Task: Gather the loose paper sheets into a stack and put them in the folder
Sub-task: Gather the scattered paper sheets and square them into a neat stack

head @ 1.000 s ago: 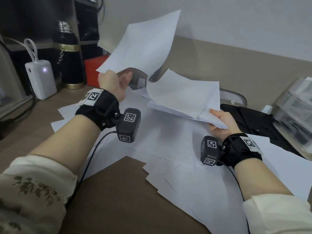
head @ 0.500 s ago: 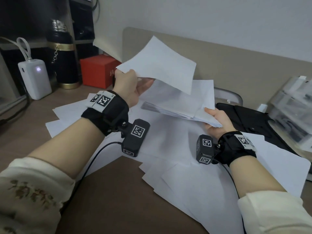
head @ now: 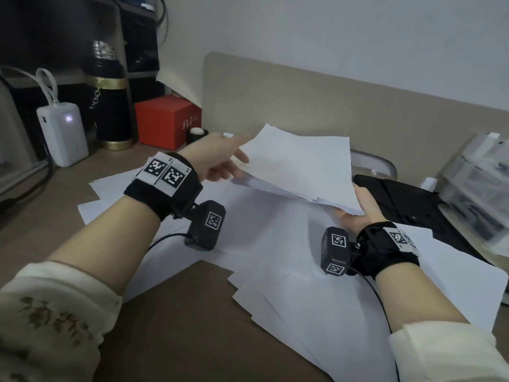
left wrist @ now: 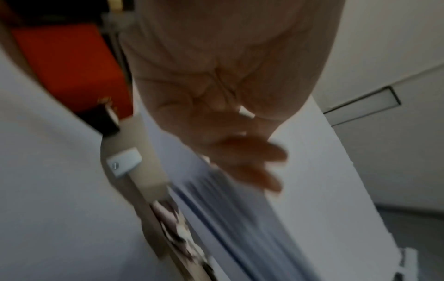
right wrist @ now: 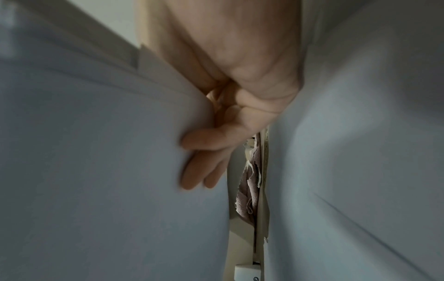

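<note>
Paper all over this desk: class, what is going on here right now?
A person is gathering loose sheets. The right hand holds a stack of white paper from beneath at its near corner, above the desk. The left hand, fingers extended, touches the stack's far left edge. Many loose sheets lie scattered on the desk. A black folder lies to the right, with none of the stack in it yet.

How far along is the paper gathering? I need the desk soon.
Partly done. A stack of sheets is gathered in the right hand, with the left hand at its far edge. Many loose sheets lie on the desk, and the black folder holds none yet.
</note>
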A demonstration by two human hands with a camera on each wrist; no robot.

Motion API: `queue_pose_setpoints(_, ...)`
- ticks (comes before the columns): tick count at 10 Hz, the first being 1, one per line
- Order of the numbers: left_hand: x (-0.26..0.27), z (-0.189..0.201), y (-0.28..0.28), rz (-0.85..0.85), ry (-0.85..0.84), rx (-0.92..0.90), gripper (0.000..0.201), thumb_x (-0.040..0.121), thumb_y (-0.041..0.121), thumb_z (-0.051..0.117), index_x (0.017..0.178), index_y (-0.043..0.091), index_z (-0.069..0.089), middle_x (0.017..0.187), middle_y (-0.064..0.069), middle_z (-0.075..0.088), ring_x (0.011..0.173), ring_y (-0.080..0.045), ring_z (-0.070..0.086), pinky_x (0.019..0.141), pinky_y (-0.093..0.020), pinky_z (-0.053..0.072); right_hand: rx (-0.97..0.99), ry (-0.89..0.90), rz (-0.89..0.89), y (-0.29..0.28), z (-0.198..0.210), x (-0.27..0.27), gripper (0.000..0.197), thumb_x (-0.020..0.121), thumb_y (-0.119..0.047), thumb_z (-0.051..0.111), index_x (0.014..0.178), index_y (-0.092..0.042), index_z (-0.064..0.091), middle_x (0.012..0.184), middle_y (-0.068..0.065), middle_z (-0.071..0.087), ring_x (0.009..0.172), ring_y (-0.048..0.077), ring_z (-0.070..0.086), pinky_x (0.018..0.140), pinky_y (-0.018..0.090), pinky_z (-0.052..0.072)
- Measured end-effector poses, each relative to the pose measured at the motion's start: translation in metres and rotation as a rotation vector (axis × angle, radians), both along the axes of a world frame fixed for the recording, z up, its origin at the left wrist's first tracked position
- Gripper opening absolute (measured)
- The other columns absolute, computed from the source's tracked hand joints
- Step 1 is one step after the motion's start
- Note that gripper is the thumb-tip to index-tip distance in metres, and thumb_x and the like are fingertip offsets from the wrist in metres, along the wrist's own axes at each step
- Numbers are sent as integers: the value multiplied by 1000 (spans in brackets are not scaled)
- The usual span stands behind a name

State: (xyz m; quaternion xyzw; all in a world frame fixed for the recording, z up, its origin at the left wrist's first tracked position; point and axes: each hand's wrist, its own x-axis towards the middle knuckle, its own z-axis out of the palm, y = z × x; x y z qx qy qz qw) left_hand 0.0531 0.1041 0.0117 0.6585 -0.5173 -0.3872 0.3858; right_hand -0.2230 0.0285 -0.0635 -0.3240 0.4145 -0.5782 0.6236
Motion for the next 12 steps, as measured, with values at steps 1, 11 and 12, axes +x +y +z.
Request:
queue_pose_setpoints(1,23,-4,-9,163,-72,-158,45,96,45,44,98,5,64,69,-5,57,51,-15,41,46,-20,30,-12,35,7,-7,-4,-5,22,102,-15,35,89,-18,52,51,-7,67,47,7,65,49,20,54)
queue_pose_setpoints(11,34,-9,-8,-175,30,193,61,102,52,27,117,6,65,100,-8,75,91,-19,70,80,-32,48,-120,299,70,2,5,-10,30,95,8,38,75,-13,46,45,-10,42,35,3,39,34,13,29)
queue_pose_setpoints(12,38,-17,-12,-92,154,188,65,97,61,32,118,6,60,91,-11,75,78,-22,72,79,-34,52,-224,512,93,9,3,-10,20,93,6,45,83,-11,51,61,-4,45,51,7,40,45,13,31)
